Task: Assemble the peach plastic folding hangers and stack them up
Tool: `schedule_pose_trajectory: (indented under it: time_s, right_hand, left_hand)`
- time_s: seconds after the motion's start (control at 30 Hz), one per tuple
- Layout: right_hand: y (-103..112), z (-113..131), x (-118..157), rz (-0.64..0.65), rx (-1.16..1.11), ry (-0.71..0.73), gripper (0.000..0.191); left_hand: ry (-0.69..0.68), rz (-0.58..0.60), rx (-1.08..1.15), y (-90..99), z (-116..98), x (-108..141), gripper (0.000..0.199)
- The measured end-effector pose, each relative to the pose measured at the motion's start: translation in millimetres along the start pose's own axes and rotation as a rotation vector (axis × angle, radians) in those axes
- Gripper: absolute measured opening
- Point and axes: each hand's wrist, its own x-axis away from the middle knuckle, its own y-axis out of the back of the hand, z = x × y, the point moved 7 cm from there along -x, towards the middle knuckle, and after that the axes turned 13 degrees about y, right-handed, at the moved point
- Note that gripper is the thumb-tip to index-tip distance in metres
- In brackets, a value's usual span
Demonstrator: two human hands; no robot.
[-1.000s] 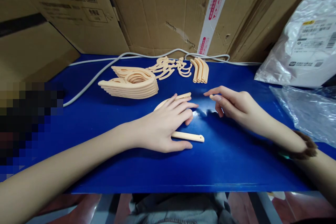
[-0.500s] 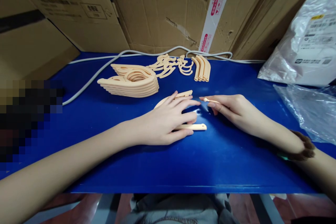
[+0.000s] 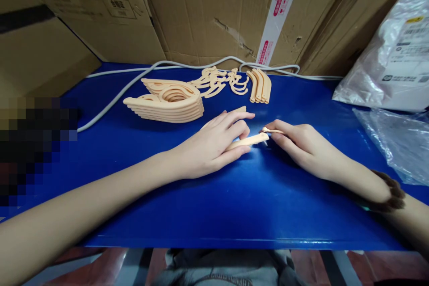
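My left hand (image 3: 217, 145) is closed on a beige plastic hanger part (image 3: 253, 140), thumb along its near bar. The bar's end with a small hole sticks out to the right, and a far bar (image 3: 240, 109) shows beyond the fingers. The palm hides the middle of this part. My right hand (image 3: 298, 145) pinches a thin beige hook (image 3: 275, 131) between thumb and fingers. The hook's knobbed tip points left, close to the end of the near bar; I cannot tell whether they touch.
Behind my left hand lies a stack of beige hanger parts (image 3: 167, 109). Loose hooks (image 3: 212, 81) and curved bars (image 3: 259, 85) lie further back on the blue table (image 3: 208, 214). A grey cable (image 3: 110, 109), cardboard boxes (image 3: 201, 13) and plastic bags (image 3: 385, 71) surround the work area.
My left hand has closed on the near bar and raised and tilted its end toward the hook. My right hand has moved slightly right and down, still pinching the hook.
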Motion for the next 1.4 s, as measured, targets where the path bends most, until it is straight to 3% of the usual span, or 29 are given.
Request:
schedule_pose_trajectory:
  time_s: [0.43, 0.7, 1.17, 1.4]
  right_hand:
    - [-1.7, 11.1, -0.2, -0.004, -0.164, 0.027, 0.028]
    - [-7.6, 10.1, 1.0, -0.023, -0.242, -0.051, 0.031]
    - [-7.4, 12.7, -0.8, -0.054, -0.183, -0.036, 0.037]
    - [-5.9, 15.4, -0.1, -0.03, -0.058, 0.015, 0.037]
  left_hand:
    - [0.009, -0.004, 0.02, -1.1, 0.0, 0.1, 0.013]
    - [-0.051, 0.011, -0.103, -5.7, -2.4, 0.4, 0.025]
    - [-0.072, -0.032, -0.076, -3.1, -3.5, 0.0, 0.031]
    - [-0.074, 0.01, -0.122, -5.8, -4.6, 0.3, 0.03]
